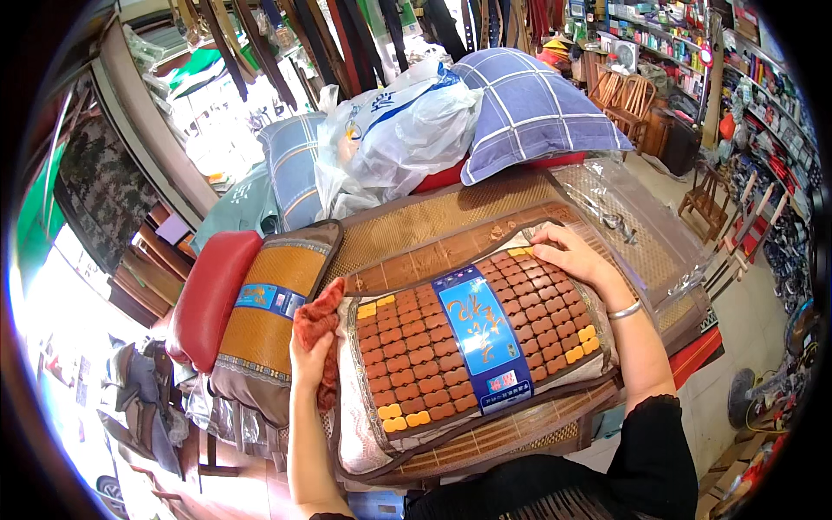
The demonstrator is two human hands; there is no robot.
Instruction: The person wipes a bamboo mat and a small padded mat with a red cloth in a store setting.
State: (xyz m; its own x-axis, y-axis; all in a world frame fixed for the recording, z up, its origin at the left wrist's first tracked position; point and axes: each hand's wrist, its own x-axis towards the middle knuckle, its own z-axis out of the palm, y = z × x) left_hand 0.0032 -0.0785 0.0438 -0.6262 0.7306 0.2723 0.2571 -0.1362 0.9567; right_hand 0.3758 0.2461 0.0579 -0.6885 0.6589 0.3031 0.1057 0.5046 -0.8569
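Note:
In front of me lies a pillow faced with reddish-brown mahjong-style tiles, with yellow tiles near its corners. A blue paper band bearing writing wraps its middle. My left hand grips a bunched rust-red cloth beside the pillow's left edge. At the far right corner of the pillow, the fingers of my right hand are bent over its edge, holding it. Beneath the pillow are woven and bamboo-look mats. A tan woven pillow with a similar band is just left of my left hand.
A red cushion leans at the left. Behind are a white plastic bag, a blue checked pillow and a plastic-wrapped mat. Belts hang above. Wooden chairs and loaded shelves stand to the right.

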